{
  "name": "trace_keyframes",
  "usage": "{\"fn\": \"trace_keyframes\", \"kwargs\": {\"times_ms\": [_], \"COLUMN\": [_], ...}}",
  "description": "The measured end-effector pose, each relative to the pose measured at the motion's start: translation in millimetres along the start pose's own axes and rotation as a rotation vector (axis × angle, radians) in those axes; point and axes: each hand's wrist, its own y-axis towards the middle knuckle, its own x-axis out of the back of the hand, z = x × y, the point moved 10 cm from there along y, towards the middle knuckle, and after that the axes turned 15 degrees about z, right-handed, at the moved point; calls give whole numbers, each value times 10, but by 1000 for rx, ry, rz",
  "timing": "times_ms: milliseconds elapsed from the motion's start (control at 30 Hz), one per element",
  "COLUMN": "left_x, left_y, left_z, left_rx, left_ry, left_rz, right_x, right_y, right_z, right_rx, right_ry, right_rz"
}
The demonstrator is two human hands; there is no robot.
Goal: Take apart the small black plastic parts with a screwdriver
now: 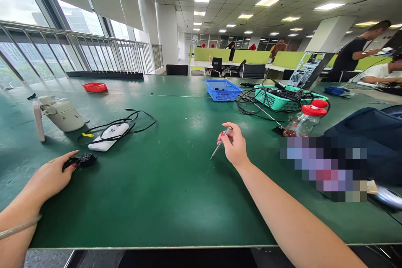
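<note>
My right hand [234,145] is closed around a small screwdriver [217,149] above the middle of the green table. Its thin metal shaft points down and to the left. At the left, my left hand [52,176] rests low over the tabletop with thumb and index finger around a small black part [86,160], whose exact kind I cannot make out. Some of that part is hidden behind the fingers. Just beyond it lies a white power bank [109,136] with a black cable [135,123] looped over it.
A pale drinking cup [64,114] and a red tray [95,87] stand at the left. Farther back are a blue basket [223,92] and a teal basket [273,101] full of cables. A red-lidded jar [303,121] and a dark bag [370,142] occupy the right. Other people are beyond.
</note>
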Motion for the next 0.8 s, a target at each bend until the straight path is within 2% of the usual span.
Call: {"fn": "trace_keyframes", "kwargs": {"times_ms": [67, 100, 167, 233, 333, 467, 700, 800], "left_x": [77, 150, 288, 329, 275, 195, 126, 64], "left_y": [-90, -153, -278, -352, -376, -356, -308, -269], "left_z": [-17, -43, -148, -287, -472, -593, -556, -559], "left_rx": [91, 121, 127, 98, 47, 8, 45, 17], "left_ry": [-26, -56, -116, -142, -126, -55, 58, 75], "left_rz": [-5, -48, -148, -169, -114, -51, 20, 62], "right_x": [-2, -5, -12, -16, -13, -2, -3, -11], "right_y": [0, 1, 2, 1, 0, 0, -2, -3], "right_z": [-3, -6, -11, -12, -8, 0, 11, 23], "right_rx": [3, 5, 9, 15, 28, 31, 17, 20], "right_ry": [1, -1, -8, -16, -21, -21, -12, -3], "right_rz": [0, 2, 6, 7, 5, -3, -6, 0]}}
